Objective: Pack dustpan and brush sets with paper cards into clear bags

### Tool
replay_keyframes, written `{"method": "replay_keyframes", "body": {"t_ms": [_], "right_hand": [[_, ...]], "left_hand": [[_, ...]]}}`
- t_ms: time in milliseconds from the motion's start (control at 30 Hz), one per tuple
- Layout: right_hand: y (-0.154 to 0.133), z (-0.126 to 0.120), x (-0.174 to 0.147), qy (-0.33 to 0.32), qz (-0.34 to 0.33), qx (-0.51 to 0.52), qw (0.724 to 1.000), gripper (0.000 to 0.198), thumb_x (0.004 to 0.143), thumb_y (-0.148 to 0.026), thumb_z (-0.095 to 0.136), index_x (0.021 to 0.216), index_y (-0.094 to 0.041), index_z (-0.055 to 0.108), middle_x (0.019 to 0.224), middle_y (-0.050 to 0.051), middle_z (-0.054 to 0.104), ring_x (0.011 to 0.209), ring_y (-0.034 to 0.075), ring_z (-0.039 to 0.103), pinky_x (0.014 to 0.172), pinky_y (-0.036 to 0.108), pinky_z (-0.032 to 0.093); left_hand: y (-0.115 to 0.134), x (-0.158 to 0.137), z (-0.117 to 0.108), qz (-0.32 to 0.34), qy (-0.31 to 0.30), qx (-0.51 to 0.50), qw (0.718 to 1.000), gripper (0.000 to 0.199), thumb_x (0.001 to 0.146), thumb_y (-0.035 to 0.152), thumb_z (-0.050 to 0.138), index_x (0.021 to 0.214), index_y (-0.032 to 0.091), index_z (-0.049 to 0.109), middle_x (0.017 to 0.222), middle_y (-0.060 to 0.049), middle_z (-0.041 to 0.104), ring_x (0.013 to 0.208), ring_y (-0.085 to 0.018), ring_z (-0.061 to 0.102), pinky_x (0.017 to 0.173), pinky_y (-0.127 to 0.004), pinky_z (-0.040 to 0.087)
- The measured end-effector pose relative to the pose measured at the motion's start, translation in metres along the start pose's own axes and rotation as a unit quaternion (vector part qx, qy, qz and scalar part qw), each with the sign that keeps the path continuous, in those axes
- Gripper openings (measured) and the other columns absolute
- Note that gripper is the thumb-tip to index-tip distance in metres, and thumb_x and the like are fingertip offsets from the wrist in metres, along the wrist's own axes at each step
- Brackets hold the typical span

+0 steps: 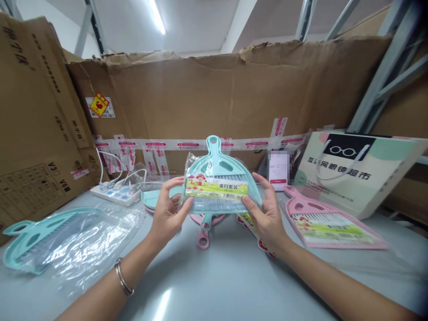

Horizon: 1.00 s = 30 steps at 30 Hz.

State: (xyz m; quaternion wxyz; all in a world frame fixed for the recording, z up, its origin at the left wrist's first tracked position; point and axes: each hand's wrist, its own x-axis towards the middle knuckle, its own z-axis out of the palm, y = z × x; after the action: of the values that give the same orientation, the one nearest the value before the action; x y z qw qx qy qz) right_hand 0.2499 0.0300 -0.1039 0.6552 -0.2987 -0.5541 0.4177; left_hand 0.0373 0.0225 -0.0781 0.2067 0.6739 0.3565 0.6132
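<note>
Head view, centre: teal dustpan set (219, 183) in clear wrap with a green and yellow label, raised above the table (220, 276), handle pointing up.
Left hand (167, 209): closed on the set's left edge, thumb in front, fingers behind; metal bracelet (123, 278) on the wrist.
Right hand (265, 214): closed on the set's right edge, thumb on the wrap's lower corner.
Beneath the held set: pink dustpan handles (203, 238) and a teal piece, partly hidden by the hands.
Left on the table: second teal dustpan (36, 238) lying flat, half inside a loose clear bag (96, 243).
Right on the table: pink dustpan set (329, 223), wrapped and labelled, lying flat.
Behind, left: white power strip (115, 194) with cables.
Behind, right: paper bag with glasses print (359, 171), leaning.
Backdrop: cardboard wall (217, 93) with printed tape.
Progress, judged: two sets wrapped and labelled; teal one at left not fully bagged; pieces under the hands unwrapped as far as visible.
</note>
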Motion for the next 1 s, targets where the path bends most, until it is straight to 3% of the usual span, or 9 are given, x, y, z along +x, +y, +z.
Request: {"method": "replay_keyframes", "body": {"t_ms": [100,200,300,367,500,633,1000], "right_hand": [[0.001,0.0,0.001,-0.008,0.019,0.018,1.0,0.065,0.079,-0.035,0.056,0.133,-0.036,0.018,0.11,0.003,0.059,0.099,0.021,0.057,0.085,0.043,0.047],[0.005,0.001,0.002,0.005,0.039,-0.004,0.999,0.063,0.076,-0.038,0.059,0.13,-0.033,0.026,0.116,0.005,0.055,0.105,0.022,0.055,0.088,0.044,0.046],[0.006,0.004,0.002,0.04,0.035,-0.072,0.996,0.069,0.064,-0.038,0.069,0.123,-0.03,0.035,0.122,0.006,0.05,0.108,0.023,0.052,0.089,0.041,0.046],[0.004,0.005,0.001,0.04,0.04,-0.101,0.993,0.07,0.061,-0.037,0.072,0.121,-0.029,0.036,0.12,0.005,0.051,0.104,0.023,0.053,0.08,0.037,0.051],[0.001,0.004,0.001,-0.023,0.079,-0.068,0.994,0.057,0.074,-0.04,0.06,0.123,-0.031,0.033,0.114,0.005,0.053,0.087,0.019,0.058,0.057,0.03,0.054],[0.004,0.001,0.003,-0.06,0.087,-0.041,0.994,0.053,0.077,-0.039,0.057,0.123,-0.03,0.034,0.12,0.006,0.05,0.086,0.018,0.058,0.058,0.028,0.054],[0.005,-0.001,0.004,-0.066,0.078,-0.074,0.992,0.046,0.077,-0.042,0.055,0.117,-0.027,0.037,0.113,0.005,0.054,0.09,0.018,0.057,0.067,0.029,0.052]], "left_hand": [[-0.003,0.0,0.004,-0.089,-0.032,-0.081,0.992,0.058,0.075,0.025,0.059,0.125,0.023,0.03,0.121,-0.011,0.047,0.086,-0.016,0.061,0.074,-0.03,0.054],[-0.005,-0.002,0.007,-0.136,-0.093,-0.098,0.981,0.05,0.078,0.028,0.056,0.123,0.018,0.037,0.116,-0.011,0.055,0.1,-0.02,0.057,0.087,-0.034,0.049],[-0.006,-0.004,0.008,-0.113,-0.094,-0.079,0.986,0.045,0.08,0.028,0.054,0.122,0.018,0.04,0.12,-0.009,0.054,0.11,-0.022,0.052,0.095,-0.035,0.044],[-0.008,-0.003,0.006,-0.095,-0.096,-0.075,0.988,0.046,0.081,0.027,0.053,0.123,0.019,0.038,0.121,-0.009,0.053,0.11,-0.021,0.052,0.095,-0.035,0.044],[-0.018,0.002,0.0,-0.085,-0.134,-0.103,0.982,0.044,0.083,0.027,0.051,0.123,0.018,0.035,0.12,-0.01,0.053,0.109,-0.02,0.052,0.093,-0.034,0.045],[-0.029,0.003,-0.002,-0.071,-0.142,-0.097,0.983,0.042,0.084,0.026,0.049,0.122,0.019,0.034,0.12,-0.01,0.05,0.109,-0.02,0.051,0.095,-0.036,0.042],[-0.029,0.001,0.0,-0.093,-0.143,-0.105,0.98,0.04,0.083,0.027,0.051,0.117,0.019,0.032,0.115,-0.009,0.051,0.107,-0.019,0.052,0.091,-0.033,0.044]]}}
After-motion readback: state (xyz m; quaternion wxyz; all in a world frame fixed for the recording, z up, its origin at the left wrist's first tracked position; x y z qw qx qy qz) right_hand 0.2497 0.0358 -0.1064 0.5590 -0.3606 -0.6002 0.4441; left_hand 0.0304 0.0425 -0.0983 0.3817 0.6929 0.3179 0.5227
